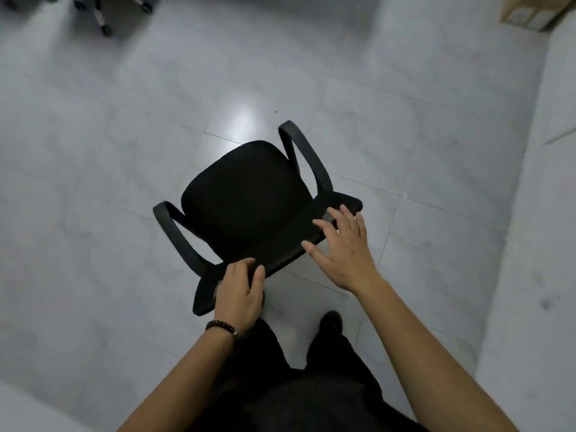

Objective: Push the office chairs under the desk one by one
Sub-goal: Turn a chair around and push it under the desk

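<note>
Head view: my left hand (pixel 240 291) grips the backrest top of a black office chair (pixel 246 194) standing on the tiled floor (pixel 93 151); my right hand (pixel 341 247), fingers spread, rests on the same edge.

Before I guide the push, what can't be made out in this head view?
- Chair base and wheels: hidden under its seat.
- Desk: none clearly in view.
- Other chairs: cut off by the top edge, only legs and casters show.
- Box: cropped at the top right corner, label blurred.
</note>
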A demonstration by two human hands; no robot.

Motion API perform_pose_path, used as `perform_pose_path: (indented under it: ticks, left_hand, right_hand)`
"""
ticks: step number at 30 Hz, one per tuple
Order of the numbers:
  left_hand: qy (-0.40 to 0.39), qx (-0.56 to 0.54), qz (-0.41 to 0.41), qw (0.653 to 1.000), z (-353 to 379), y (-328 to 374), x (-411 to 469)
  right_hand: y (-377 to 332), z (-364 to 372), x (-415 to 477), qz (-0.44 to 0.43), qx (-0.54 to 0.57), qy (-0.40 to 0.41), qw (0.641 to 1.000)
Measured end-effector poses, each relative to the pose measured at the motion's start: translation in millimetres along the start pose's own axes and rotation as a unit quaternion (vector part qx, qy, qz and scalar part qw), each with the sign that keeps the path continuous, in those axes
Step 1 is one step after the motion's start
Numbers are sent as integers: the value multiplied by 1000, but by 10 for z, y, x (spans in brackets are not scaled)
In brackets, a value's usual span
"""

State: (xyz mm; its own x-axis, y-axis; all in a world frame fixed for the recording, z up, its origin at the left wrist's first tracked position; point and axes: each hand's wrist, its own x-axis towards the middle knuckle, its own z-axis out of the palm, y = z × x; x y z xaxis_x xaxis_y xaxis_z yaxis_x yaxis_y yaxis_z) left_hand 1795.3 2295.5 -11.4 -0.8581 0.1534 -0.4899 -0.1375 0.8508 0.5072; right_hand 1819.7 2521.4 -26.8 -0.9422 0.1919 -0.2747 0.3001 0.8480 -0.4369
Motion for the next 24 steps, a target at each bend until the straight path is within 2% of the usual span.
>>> perform_pose_path:
  ticks: [2,5,11,16,24]
  left_hand:
    - [47,58,-29,997,87,-51,-12]
    - [66,166,-60,982,193,-94,81]
    - [93,187,-90,974,54,-165,428]
    - [106,221,-80,966,-454,-354,1006]
    - [125,246,-32,961,-1570,-696,2431]
  right_hand:
    - [76,19,148,-29,-29,-55,998]
    - [153,87,300,-61,-92,-83,990]
    - [-58,110,597,-63,-105,-106,987]
    - [-521,206,1188,-63,-105,-101,987]
    - [-1511,331,2561,-49,-119,-47,991]
